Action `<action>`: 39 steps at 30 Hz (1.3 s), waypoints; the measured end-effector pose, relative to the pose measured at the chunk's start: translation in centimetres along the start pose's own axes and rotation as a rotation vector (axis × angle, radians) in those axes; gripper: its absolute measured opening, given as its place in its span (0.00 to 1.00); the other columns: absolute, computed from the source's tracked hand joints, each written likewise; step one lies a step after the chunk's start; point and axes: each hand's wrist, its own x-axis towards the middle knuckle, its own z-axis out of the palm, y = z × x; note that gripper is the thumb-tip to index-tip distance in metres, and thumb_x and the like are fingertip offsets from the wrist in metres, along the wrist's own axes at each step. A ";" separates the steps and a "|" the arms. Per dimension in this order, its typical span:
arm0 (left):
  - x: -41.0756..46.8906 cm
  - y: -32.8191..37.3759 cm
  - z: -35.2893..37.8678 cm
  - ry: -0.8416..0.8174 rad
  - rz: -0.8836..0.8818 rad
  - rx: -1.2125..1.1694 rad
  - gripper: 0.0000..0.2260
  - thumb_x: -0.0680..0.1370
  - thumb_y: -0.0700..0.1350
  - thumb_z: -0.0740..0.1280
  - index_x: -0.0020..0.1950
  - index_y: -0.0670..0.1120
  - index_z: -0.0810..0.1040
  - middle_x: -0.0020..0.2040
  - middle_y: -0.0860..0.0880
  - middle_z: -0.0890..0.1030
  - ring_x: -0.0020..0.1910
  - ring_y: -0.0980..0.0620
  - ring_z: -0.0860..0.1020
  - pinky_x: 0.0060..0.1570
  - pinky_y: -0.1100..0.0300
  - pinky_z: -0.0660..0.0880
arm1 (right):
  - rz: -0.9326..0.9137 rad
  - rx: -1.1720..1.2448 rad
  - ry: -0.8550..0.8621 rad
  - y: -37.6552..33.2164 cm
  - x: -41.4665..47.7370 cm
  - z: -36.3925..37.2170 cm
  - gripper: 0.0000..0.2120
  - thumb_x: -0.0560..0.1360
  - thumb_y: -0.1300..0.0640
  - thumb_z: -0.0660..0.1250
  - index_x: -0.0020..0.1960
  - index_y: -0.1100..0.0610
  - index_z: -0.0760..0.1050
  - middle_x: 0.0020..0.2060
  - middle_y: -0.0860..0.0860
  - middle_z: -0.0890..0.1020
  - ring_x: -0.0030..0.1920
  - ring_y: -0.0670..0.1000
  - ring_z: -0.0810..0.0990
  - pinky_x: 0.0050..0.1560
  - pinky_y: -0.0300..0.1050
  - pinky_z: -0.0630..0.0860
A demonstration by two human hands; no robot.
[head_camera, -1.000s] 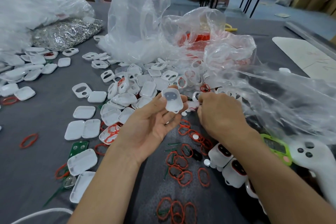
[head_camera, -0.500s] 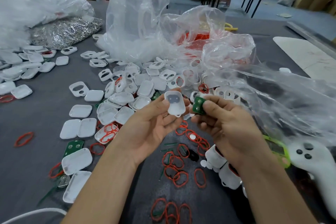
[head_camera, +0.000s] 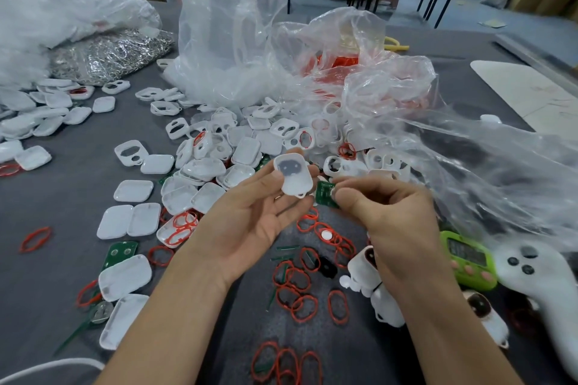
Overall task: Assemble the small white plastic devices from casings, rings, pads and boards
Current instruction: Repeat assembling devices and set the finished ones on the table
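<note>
- the white casing (head_camera: 293,175) is held up above the grey table (head_camera: 47,203), in front of the heap of loose casings (head_camera: 215,166). its long axis runs roughly up and down in the view, leaning a little.
- its small loop end points down toward the person and its rounded end points away. the hollow side faces the camera, with a dark pad showing through the upper half.
- just right of it, almost touching its lower edge, is a green board (head_camera: 325,194), tilted, with its face turned toward the camera.
- the board's right part is covered by the fingers holding it, and its markings are too blurred to read.
- the left hand (head_camera: 250,222) is palm up and mostly spread, and it pinches the casing's lower half between thumb and fingertips.
- the right hand (head_camera: 391,216) has its fingers curled in, and it pinches the board between thumb and forefinger.
- below the hands, red rings (head_camera: 300,291) lie scattered on the table, with a small round white pad (head_camera: 326,234) among them.
- finished white devices (head_camera: 369,269) sit by the right wrist, partly hidden behind the forearm.
- further right lie a green counter (head_camera: 467,259) and a white controller (head_camera: 538,275), which is cut off by the frame edge.
- crumpled clear bags (head_camera: 234,40) rise behind the heap, and their contents are hazy through the plastic. a bag of silvery metal parts (head_camera: 109,53) lies far left.
</note>
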 end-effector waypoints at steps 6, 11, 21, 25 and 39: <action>-0.1 -0.2 0.1 -0.032 -0.002 -0.019 0.18 0.77 0.39 0.67 0.67 0.38 0.79 0.65 0.35 0.80 0.60 0.41 0.84 0.52 0.56 0.82 | -0.002 -0.328 -0.052 0.5 0.1 -0.2 0.15 0.69 0.65 0.76 0.45 0.46 0.87 0.39 0.45 0.88 0.42 0.45 0.87 0.45 0.39 0.81; -0.1 0.0 0.0 -0.011 0.012 0.012 0.21 0.76 0.40 0.68 0.69 0.40 0.76 0.66 0.37 0.81 0.62 0.44 0.83 0.54 0.55 0.82 | 0.093 -0.169 -0.115 0.0 0.3 -0.5 0.17 0.71 0.72 0.74 0.46 0.50 0.88 0.36 0.49 0.87 0.36 0.44 0.84 0.39 0.34 0.78; -0.1 -0.7 0.6 -0.052 -0.114 0.221 0.17 0.76 0.43 0.71 0.64 0.46 0.84 0.61 0.43 0.85 0.54 0.49 0.85 0.52 0.57 0.82 | 0.079 0.123 -0.008 -0.8 0.3 -1.1 0.12 0.75 0.69 0.72 0.37 0.55 0.86 0.35 0.58 0.86 0.31 0.50 0.80 0.32 0.37 0.75; -0.3 -0.9 0.8 -0.087 -0.142 0.242 0.24 0.71 0.48 0.73 0.66 0.45 0.82 0.65 0.39 0.82 0.58 0.46 0.84 0.57 0.55 0.82 | 0.037 0.130 -0.057 -1.3 0.2 -1.2 0.14 0.75 0.70 0.72 0.36 0.54 0.86 0.34 0.57 0.86 0.29 0.50 0.82 0.30 0.36 0.76; -0.3 -1.2 0.7 -0.097 -0.193 0.293 0.25 0.72 0.52 0.71 0.67 0.43 0.81 0.60 0.41 0.84 0.60 0.44 0.79 0.56 0.56 0.81 | -0.196 -0.197 -0.038 -1.3 -0.4 -0.9 0.13 0.75 0.67 0.73 0.40 0.50 0.87 0.31 0.51 0.86 0.28 0.52 0.85 0.31 0.37 0.79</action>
